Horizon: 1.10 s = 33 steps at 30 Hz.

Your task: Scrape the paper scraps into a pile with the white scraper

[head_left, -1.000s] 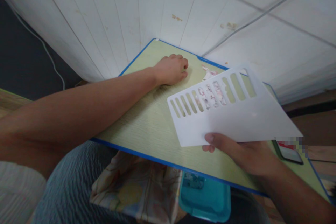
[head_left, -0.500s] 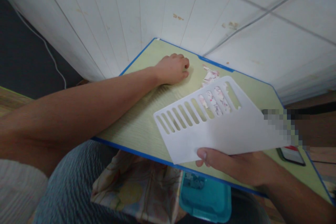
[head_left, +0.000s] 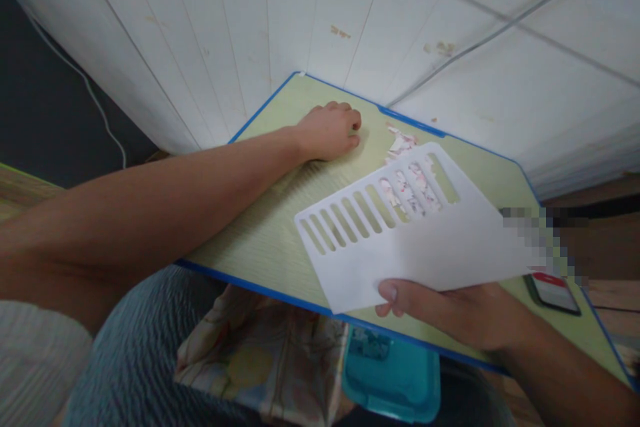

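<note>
My right hand (head_left: 445, 310) grips the lower edge of a flat white slotted plastic plate (head_left: 400, 260), with the thumb on its upper face. The plate has slanted sides like a wallpaper smoother, and its slots grow longer toward the far right. It is held tilted above the table. Torn paper scraps (head_left: 401, 142), whitish with pink and dark marks, lie on the table beyond the plate and partly show through the slots. My left hand (head_left: 331, 132) rests on the tabletop left of the scraps, its fingers curled under and nothing visible in them.
The pale green table (head_left: 260, 213) has a blue edge and stands against a white plank wall (head_left: 240, 27). A phone (head_left: 555, 293) lies at its right side. Below the front edge are a teal plastic box (head_left: 393, 380) and a patterned cloth (head_left: 260, 367). A cable (head_left: 480, 40) runs down the wall.
The plate and my right hand have shifted very slightly, a touch to the right. My left hand and the paper scraps stay where they were.
</note>
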### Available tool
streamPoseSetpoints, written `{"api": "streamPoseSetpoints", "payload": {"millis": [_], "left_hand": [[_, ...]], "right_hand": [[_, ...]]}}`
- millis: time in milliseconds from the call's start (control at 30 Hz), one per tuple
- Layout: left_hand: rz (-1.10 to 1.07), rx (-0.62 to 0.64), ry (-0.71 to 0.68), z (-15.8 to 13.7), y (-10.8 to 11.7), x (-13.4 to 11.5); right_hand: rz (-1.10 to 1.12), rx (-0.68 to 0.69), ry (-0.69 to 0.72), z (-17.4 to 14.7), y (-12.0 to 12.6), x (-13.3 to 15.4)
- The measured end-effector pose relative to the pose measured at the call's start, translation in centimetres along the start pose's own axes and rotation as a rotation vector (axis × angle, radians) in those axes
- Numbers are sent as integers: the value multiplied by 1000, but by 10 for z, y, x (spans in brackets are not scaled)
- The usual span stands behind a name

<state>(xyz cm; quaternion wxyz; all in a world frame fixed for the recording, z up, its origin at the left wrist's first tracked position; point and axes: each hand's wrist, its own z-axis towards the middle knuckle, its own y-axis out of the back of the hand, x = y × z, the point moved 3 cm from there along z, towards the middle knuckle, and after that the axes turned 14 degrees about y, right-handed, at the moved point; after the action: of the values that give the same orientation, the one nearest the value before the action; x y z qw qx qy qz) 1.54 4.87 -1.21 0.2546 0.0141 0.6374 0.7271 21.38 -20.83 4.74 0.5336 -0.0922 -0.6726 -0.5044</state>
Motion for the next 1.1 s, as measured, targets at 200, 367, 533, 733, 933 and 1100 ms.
{"api": "streamPoseSetpoints", "payload": {"millis": [200, 367, 533, 733, 933, 1100], "left_hand": [[13, 23, 51, -4, 7, -7], [47, 41, 35, -12, 15, -9], [74, 41, 31, -13, 17, -4], [55, 33, 25, -11, 16, 0], [56, 39, 24, -11, 17, -2], [49, 43, 34, -14, 20, -5]], "right_hand": [[-12, -85, 8, -8, 5, -9], [-153, -604, -19, -13, 51, -38], [-335, -718, -102, -11, 96, -54], [-384, -598, -164, -30, 89, -43], [-391, -572, -240, -35, 73, -52], [-244, -474, -196, -29, 70, -49]]}}
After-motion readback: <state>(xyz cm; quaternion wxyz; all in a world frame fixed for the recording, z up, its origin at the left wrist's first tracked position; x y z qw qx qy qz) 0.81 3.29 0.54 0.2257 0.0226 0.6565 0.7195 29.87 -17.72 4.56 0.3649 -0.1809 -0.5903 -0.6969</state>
